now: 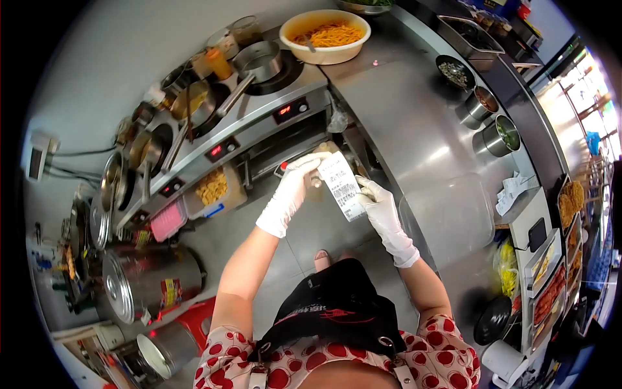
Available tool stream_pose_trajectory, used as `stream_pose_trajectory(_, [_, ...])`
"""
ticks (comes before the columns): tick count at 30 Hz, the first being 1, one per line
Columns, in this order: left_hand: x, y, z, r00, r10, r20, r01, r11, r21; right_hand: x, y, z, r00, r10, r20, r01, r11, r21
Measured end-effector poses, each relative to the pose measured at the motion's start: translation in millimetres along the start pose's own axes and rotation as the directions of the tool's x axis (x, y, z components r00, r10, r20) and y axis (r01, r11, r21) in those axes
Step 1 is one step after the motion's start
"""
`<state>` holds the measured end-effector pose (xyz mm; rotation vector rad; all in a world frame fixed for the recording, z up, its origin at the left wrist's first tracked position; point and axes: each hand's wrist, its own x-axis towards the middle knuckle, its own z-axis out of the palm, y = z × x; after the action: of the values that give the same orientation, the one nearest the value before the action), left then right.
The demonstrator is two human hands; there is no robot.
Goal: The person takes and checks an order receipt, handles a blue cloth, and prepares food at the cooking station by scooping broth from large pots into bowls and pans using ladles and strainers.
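Observation:
A white printed receipt point(341, 186) with dark text and a square code is stretched between my two gloved hands, over the gap between the stove and the steel counter. My left hand point(299, 188), in a white glove, pinches its upper left edge. Lower down on the right side, my right hand point(383, 217), gloved too, grips the paper's edge. The small print is too fine to read. Below the receipt are the grey tiled floor point(275, 249) and my black apron point(334, 305).
Along the left runs a stove point(259, 117) with several pots, one a long-handled saucepan point(258, 61). A white basin point(324, 55) of orange noodle-like strips stands at the back. On the right, the steel counter point(414, 129) carries metal containers point(499, 137) and crumpled paper slips point(512, 192). A large stockpot point(155, 279) stands lower left.

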<state>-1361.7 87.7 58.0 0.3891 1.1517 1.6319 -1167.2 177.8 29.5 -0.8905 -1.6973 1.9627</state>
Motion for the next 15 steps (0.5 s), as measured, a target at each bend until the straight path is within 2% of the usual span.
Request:
stream_pose_trajectory(2, [48, 15, 0, 1.0, -0.021, 0.0, 0.021, 0.997, 0.072, 41, 10, -6, 0.998, -0.012, -0.063, 0.013, 1.0, 0.007])
stream_pose_trajectory(3, [76, 19, -6, 0.998, -0.038, 0.055, 0.033, 0.994, 0.1, 59, 7, -9, 0.994, 0.034, -0.1, -0.029, 0.998, 0.049])
stream_pose_trajectory(6, [161, 19, -7, 0.997, -0.069, 0.029, 0.057, 0.953, 0.296, 113, 6, -29, 0.986, 0.07, -0.148, -0.073, 0.997, -0.01])
stream_pose_trajectory(7, [188, 18, -4, 0.999, -0.035, 0.024, 0.024, 0.931, 0.364, 133, 12, -39, 0.987, 0.062, -0.149, -0.069, 0.997, -0.046])
stream_pose_trajectory(10, [264, 14, -1, 0.999, -0.027, 0.039, 0.009, 0.915, 0.404, 191, 22, -58, 0.968, 0.102, -0.228, -0.1, 0.995, 0.021])
stream_pose_trajectory(11, [287, 11, 0, 0.999, -0.01, 0.037, -0.007, 0.901, 0.434, 209, 32, -69, 0.969, 0.103, -0.224, -0.115, 0.992, -0.042])
stream_pose_trajectory(14, [352, -10, -7, 0.998, 0.022, 0.055, -0.045, 0.887, 0.46, 245, 34, -81, 0.937, 0.161, -0.309, -0.136, 0.985, 0.104])
stream_pose_trajectory(15, [365, -11, -4, 0.999, 0.013, 0.036, -0.029, 0.873, 0.487, 253, 27, -87, 0.935, 0.151, -0.321, -0.149, 0.988, 0.029])
